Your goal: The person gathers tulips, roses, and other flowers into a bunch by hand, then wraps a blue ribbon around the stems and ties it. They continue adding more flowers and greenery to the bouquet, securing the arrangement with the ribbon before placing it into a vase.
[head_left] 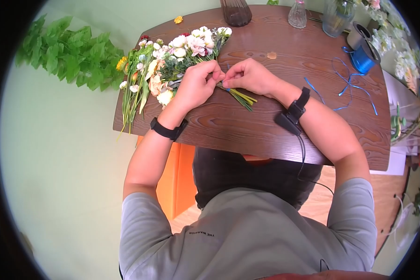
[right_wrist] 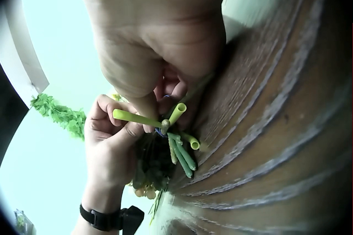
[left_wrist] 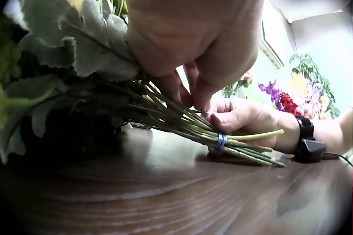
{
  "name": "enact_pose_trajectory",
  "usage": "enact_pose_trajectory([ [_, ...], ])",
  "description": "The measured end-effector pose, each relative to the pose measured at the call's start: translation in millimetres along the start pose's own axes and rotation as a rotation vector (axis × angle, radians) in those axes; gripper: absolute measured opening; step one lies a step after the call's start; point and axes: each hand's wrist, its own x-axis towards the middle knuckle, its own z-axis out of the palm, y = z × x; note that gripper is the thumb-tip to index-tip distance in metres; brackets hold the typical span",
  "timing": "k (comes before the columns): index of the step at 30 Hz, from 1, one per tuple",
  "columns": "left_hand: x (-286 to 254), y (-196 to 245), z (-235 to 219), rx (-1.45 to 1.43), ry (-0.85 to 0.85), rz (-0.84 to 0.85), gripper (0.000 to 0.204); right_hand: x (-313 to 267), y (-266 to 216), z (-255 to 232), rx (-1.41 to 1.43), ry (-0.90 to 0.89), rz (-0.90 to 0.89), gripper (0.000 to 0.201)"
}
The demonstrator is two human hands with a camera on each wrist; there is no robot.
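Observation:
A bouquet of white, pink and cream flowers [head_left: 196, 44] with grey-green leaves lies on the table, its cut stems [head_left: 241, 99] pointing toward the front right. Blue ribbon [left_wrist: 222, 139] circles the stems near their ends. My left hand [head_left: 198, 84] is on the flower side of this band, thumb and fingertips pinched together above the stems. Facing it, my right hand [head_left: 252, 77] pinches with curled fingers, its fingertips almost meeting those of the left. Small bluish bits of ribbon show at the fingertips in both wrist views; most of it there is hidden.
More loose flowers [head_left: 137, 88] lie to the left. Blue ribbon trails right from a spool [head_left: 365, 58], beside a second spool [head_left: 358, 35]. A dark vase [head_left: 236, 11], small glass bottle [head_left: 297, 15] and clear vase [head_left: 337, 18] stand along the back. A yellow blossom [head_left: 178, 19] lies behind.

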Motion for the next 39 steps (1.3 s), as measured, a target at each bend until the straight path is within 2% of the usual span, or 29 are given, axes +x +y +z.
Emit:
enact_pose_trajectory([
  [4, 0.6, -2.4, 0.9, -0.06, 0.004, -0.026, 0.016, 0.0, 0.1, -0.4, 0.018, -0.008, -0.002, 0.016],
  [7, 0.0, 8.7, -2.6, -0.012, -0.021, -0.111, 0.01, 0.6, 1.7, -0.6, 0.02, -0.022, -0.015, 0.015],
  [10, -0.7, 20.7, -7.7, 0.09, -0.007, -0.02, 0.009, 0.8, 3.0, -1.8, 0.009, -0.042, -0.02, 0.015],
  [13, -9.7, 26.1, -9.5, 0.18, 0.113, 0.178, 0.012, 1.5, 2.3, -1.9, -0.006, -0.059, -0.021, 0.014],
  [16, -33.6, 50.9, -18.9, 0.145, 0.085, 0.138, 0.013, 0.9, 0.7, -2.6, -0.021, -0.056, -0.011, 0.014],
  [17, -41.1, 50.5, -21.5, 0.171, 0.041, 0.189, 0.014, 0.9, 0.3, -2.3, -0.027, -0.054, -0.006, 0.014],
  [20, -63.0, 39.6, -12.8, 0.08, -0.155, -0.344, 0.015, 0.7, 0.5, -1.7, -0.034, -0.043, -0.017, 0.014],
  [21, -66.4, 28.6, -9.2, 0.02, -0.224, -0.513, 0.021, 0.8, -0.2, -1.7, -0.03, -0.041, -0.012, 0.014],
  [24, -63.7, 20.8, -0.9, -0.676, -0.07, -0.869, 0.028, 0.0, -2.6, -2.1, -0.012, -0.039, 0.001, 0.014],
  [27, -52.1, 19.1, 4.3, -0.941, -0.009, -0.887, 0.03, 0.2, -1.7, -3.4, 0.022, -0.042, 0.011, 0.015],
  [30, -44.4, 10.5, 12.3, -1.079, 0.008, -0.809, 0.028, 0.2, 1.0, -4.3, 0.055, -0.053, 0.017, 0.016],
  [36, -41.1, -0.4, 30.4, -1.02, 0.117, -0.71, 0.024, 0.5, -1.6, -0.6, 0.197, -0.033, -0.006, 0.015],
  [39, -41.2, -6.6, 32.4, -1.01, 0.108, -0.62, 0.027, -0.4, -3.1, -0.5, 0.358, -0.018, 0.008, 0.016],
])
